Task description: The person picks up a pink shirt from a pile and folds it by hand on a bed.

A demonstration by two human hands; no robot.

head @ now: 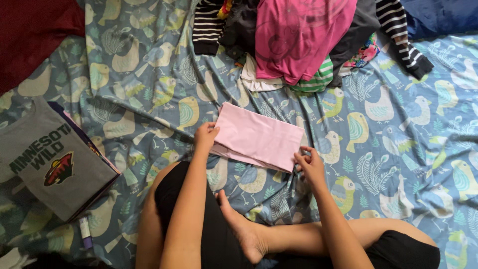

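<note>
No packages, labels, signs (or screens) visible.

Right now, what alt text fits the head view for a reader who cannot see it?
A seated person's left hand and right hand grip opposite corners of a folded pink cloth on a bird-print bedsheet. Beyond it lies a pile of clothes; a folded grey T-shirt sits left.

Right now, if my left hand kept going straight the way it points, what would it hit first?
The left hand points up the bed while gripping the pink cloth. Straight on, it would cross bare bird-print sheet, then probably reach the clothes pile, near the striped sleeve. Depth is hard to judge.
</note>
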